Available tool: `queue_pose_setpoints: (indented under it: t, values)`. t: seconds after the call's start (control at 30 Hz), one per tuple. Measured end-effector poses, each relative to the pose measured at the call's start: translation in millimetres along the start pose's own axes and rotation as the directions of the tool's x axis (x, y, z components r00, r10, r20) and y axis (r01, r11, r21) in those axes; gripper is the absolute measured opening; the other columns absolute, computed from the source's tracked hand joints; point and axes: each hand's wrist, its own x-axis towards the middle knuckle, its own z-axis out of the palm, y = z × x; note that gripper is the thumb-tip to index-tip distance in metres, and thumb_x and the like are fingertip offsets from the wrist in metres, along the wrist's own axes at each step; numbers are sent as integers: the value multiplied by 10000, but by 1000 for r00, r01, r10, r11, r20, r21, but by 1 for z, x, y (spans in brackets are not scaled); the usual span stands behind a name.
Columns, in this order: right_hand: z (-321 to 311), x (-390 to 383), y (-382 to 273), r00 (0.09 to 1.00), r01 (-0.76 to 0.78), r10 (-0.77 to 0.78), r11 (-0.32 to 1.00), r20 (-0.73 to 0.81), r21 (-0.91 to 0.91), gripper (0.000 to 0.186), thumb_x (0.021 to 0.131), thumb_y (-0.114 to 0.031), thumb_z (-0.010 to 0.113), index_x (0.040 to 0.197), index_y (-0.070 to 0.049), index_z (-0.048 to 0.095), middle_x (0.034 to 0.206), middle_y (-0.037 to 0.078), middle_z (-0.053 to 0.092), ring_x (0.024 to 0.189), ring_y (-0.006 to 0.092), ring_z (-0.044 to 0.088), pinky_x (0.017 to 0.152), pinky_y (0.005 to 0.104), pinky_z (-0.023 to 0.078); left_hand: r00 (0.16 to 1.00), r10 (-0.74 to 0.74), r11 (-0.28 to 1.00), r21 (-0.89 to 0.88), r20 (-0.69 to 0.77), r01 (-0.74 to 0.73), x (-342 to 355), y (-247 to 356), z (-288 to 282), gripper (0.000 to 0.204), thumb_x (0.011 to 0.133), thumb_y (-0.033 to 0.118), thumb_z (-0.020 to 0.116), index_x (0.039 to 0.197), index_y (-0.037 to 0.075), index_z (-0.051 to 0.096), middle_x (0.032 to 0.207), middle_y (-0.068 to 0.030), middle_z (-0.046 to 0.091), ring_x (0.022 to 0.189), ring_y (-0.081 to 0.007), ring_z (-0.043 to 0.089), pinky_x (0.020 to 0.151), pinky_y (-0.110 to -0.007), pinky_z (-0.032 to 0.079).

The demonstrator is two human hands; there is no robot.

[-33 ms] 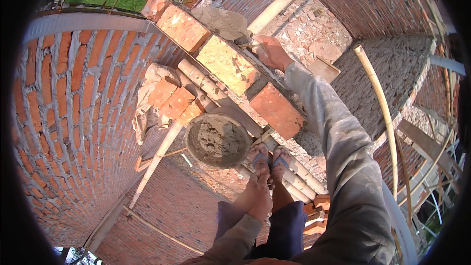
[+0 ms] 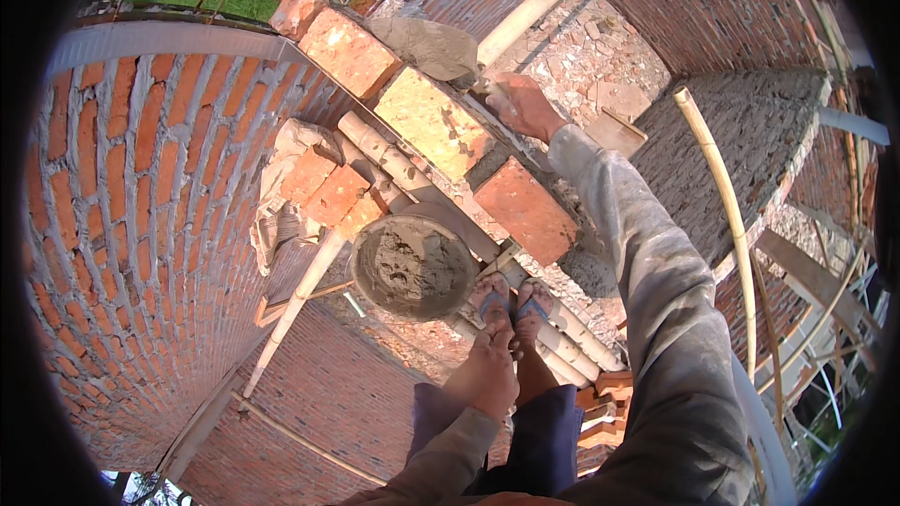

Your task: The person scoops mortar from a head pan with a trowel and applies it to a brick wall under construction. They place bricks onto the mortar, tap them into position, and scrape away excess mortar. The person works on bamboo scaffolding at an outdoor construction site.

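Observation:
My right hand (image 2: pixel 527 106) is closed round the handle of a trowel, mostly hidden by the fingers. The trowel's blade (image 2: pixel 427 47), coated in grey mortar, lies along the far side of a narrow brick course. That course holds a pale yellowish brick (image 2: pixel 433 122), an orange brick (image 2: pixel 349 52) beyond it and a reddish brick (image 2: pixel 527 211) nearer me. Wet mortar (image 2: pixel 487 167) fills the joint between the pale and reddish bricks. My left hand (image 2: pixel 492 377) hangs low in front of my legs, fingers loosely apart, with nothing visible in it.
A round bucket of mortar (image 2: pixel 412 267) stands left of my sandalled feet (image 2: pixel 511 298), which rest on bamboo poles (image 2: pixel 567 342). Loose bricks (image 2: pixel 323 189) lie on a crumpled sack (image 2: pixel 272 201). An upright bamboo pole (image 2: pixel 727 187) rises at right; a brick wall (image 2: pixel 150 225) runs along the left.
My right hand and the trowel have shifted slightly to the right and nearer me along the brick course. The left hand stays almost where it was.

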Motion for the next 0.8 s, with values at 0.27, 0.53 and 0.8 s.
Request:
queue_pose_setpoints:
  t: [0.27,0.53,0.8]
  values:
    - [-104,-68,-39,944,-196,156,974,292,113,264,975,-215,717,1126,2,704,964,99,715,914,242,634,905,384,504,970,175,632,737,168,-241,-1,12,-3,470,887,2,723,1338,82,619,1288,-77,600,1131,-180,679,904,-331,603]
    - [-171,-78,-183,964,-216,238,960,116,-178,164,966,-129,717,1042,16,708,821,-20,547,834,87,464,697,312,417,950,-270,887,-423,-156,182,27,-44,31,336,981,112,701,1311,90,635,1042,-50,644,849,-147,676,640,-275,584]
    - [-81,-50,-242,901,289,-433,645,-27,-707,253,952,40,673,1203,39,650,946,199,642,757,346,645,684,399,535,936,-147,912,-410,-320,3,25,-22,30,284,1031,206,668,1267,61,730,1060,-23,708,762,-100,647,633,-262,560]
